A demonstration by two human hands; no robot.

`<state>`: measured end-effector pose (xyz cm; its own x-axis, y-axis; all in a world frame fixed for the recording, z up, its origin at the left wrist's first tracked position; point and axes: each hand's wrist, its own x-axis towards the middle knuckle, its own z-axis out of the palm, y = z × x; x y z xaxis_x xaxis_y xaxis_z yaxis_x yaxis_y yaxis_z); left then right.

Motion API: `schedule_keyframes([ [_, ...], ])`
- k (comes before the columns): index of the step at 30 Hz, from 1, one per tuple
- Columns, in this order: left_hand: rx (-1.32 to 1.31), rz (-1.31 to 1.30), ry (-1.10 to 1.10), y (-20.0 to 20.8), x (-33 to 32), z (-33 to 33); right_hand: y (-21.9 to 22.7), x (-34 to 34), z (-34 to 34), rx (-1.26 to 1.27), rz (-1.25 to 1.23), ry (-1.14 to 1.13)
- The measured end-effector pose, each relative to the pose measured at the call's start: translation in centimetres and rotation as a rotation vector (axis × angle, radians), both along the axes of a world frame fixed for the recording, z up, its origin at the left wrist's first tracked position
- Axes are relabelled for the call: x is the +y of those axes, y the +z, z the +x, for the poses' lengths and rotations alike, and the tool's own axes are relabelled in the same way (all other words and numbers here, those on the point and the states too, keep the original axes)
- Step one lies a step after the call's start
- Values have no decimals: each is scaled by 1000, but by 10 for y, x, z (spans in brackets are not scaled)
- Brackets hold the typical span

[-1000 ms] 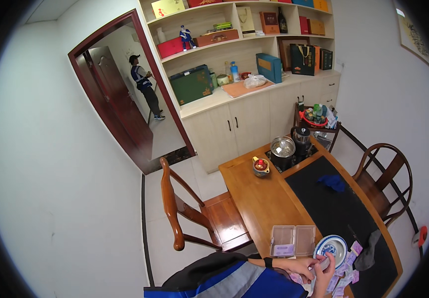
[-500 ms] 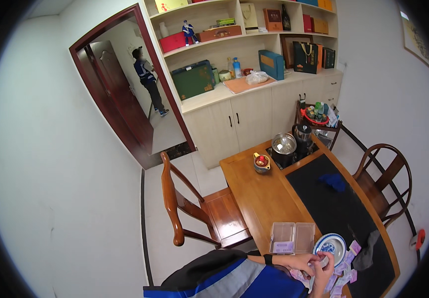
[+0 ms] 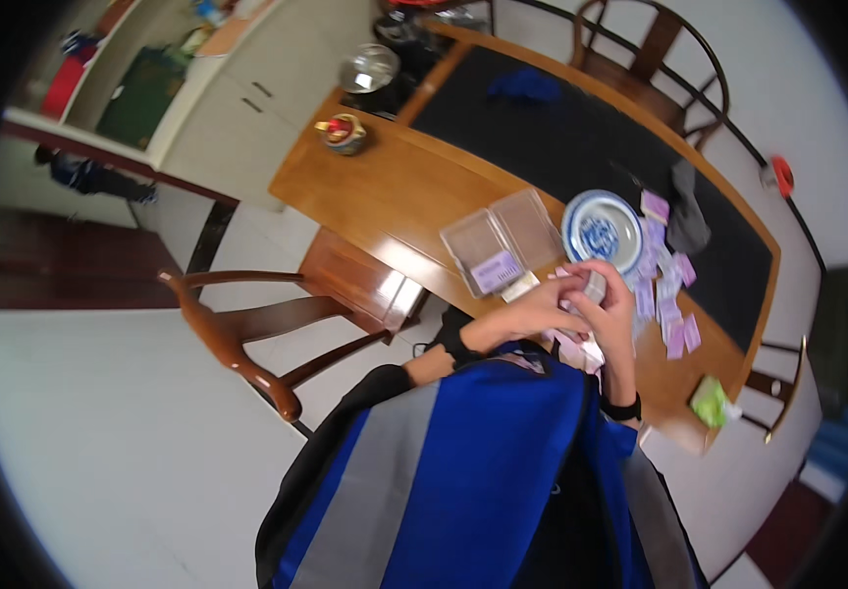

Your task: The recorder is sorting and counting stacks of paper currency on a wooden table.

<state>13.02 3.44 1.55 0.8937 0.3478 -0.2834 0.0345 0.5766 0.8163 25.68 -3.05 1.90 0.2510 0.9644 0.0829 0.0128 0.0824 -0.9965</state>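
My left hand [image 3: 544, 306] and my right hand [image 3: 614, 306] meet over the near edge of the wooden table, fingers curled together. Between them sits a small pale grey block-shaped thing [image 3: 596, 287], partly covered by the fingers; its kind is too blurred to tell. Just beyond is a blue-and-white bowl [image 3: 569, 231]. A clear plastic box [image 3: 530, 228] lies with its lid folded open left of the bowl, a purple-and-white packet [image 3: 498, 271] inside. Several small purple-and-white packets [image 3: 668, 294] are scattered to the right, and more pale pieces lie under my hands.
A grey cloth [image 3: 687, 211] and a blue cloth [image 3: 525, 85] lie on the table's black mat [image 3: 581, 128]. A colourful pot [image 3: 344, 135] and a glass-lidded pot [image 3: 369, 71] stand at the far left. Green packaging [image 3: 711, 402] is at the right corner. A wooden chair [image 3: 238, 329] stands left.
My view has swung down and to the right, so the table sits higher and more of my torso and the table's right end show. Both hands remain together around the small pale thing.
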Motion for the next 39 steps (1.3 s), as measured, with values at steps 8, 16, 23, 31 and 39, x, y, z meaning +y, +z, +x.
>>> schedule_keyframes([
  [8, 32, -21, -116, 3, 6, -2, 1, -14, -9, 98, -56, -156],
  [16, -60, 78, -234, -24, 19, -6, -9, -7, -24, -198, -197, -441],
  [23, -126, 346, -174, -28, 54, -26, -24, 26, -34, 55, -149, -185],
  [31, -251, 515, -154, -30, 92, -52, -19, 63, -50, 185, -97, -150],
  [39, -203, 348, 85, -20, 77, -52, -17, 57, -72, 274, -132, -221],
])
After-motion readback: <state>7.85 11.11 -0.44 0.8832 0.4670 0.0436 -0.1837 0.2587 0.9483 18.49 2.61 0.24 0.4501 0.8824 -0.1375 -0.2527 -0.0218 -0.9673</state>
